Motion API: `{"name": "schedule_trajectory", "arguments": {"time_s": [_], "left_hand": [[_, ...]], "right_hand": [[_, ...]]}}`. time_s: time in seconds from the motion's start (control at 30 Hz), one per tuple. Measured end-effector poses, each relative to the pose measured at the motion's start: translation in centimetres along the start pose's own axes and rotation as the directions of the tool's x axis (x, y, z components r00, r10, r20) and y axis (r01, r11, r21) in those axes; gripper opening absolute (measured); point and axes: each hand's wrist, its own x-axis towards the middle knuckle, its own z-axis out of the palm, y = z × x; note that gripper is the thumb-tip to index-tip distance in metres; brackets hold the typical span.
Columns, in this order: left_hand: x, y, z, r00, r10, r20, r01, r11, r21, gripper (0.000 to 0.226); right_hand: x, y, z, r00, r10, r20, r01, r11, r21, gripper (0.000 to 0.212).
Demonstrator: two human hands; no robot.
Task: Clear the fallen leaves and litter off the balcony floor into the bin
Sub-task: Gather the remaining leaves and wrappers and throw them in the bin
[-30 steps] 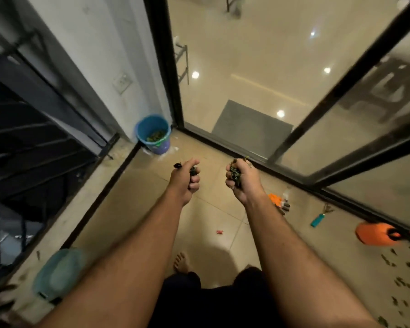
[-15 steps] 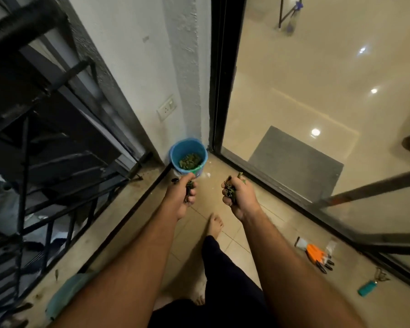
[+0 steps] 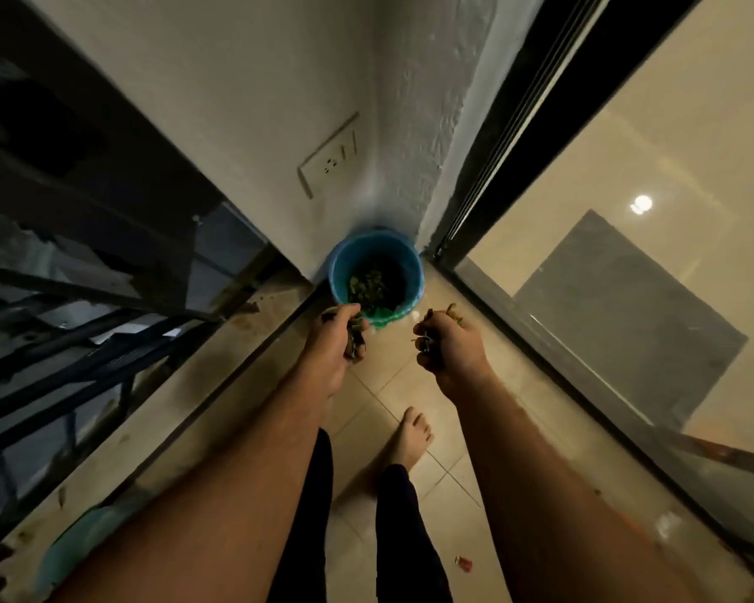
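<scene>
Beside the bin [image 3: 338, 272], each hand [image 3: 338, 341] [image 3: 447, 343] grips half-hidden leaves [image 3: 354, 337].

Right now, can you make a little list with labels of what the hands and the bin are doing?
left hand: grips a bunch of leaves, beside the bin's rim
right hand: grips more leaves, not yet over the bin
bin: blue, in the wall corner, leaves already inside
floor: a small red scrap lies near the legs

The bin [image 3: 375, 272] stands in the corner, wall socket [image 3: 329, 155] above, leaves [image 3: 368, 287] inside. Left hand [image 3: 338, 341] and right hand [image 3: 447, 346] hang just before it.
</scene>
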Motion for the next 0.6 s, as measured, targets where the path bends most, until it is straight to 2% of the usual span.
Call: {"name": "schedule_trajectory", "arguments": {"time_s": [0.13,0.23,0.33,0.43,0.53,0.6], "left_hand": [[9.8,-0.3,0.1,0.998,-0.033,-0.058,0.035,0.999,0.036,0.022],[15.8,-1.0,-0.1,0.997,-0.063,-0.045,0.065,0.997,0.046,0.039],[21.4,-1.7,-0.1,0.998,-0.049,-0.03,0.051,0.996,0.072,0.05],[25.7,-2.0,-0.2,0.999,-0.029,-0.041,0.033,0.994,0.1,0.052],[29.1,-2.2,-0.3,1.0,-0.025,-0.019,0.027,0.99,0.139,0.056],[30.4,-2.4,-0.1,1.0,-0.013,0.009,0.012,0.988,0.152,0.055]], "right_hand": [[9.0,2.6,1.8,0.999,0.028,-0.028,-0.028,1.0,0.001,0.004],[14.8,4.7,3.3,0.995,0.062,-0.077,-0.064,0.998,-0.024,0.018],[20.2,6.3,5.0,0.992,0.069,-0.107,-0.075,0.996,-0.052,0.008],[25.0,7.0,5.7,0.988,0.001,-0.152,-0.032,0.98,-0.198,0.007],[29.4,7.7,5.7,0.983,-0.058,-0.172,-0.002,0.943,-0.334,0.02],[30.9,8.0,5.3,0.979,-0.075,-0.187,0.002,0.932,-0.363,0.024]]}}
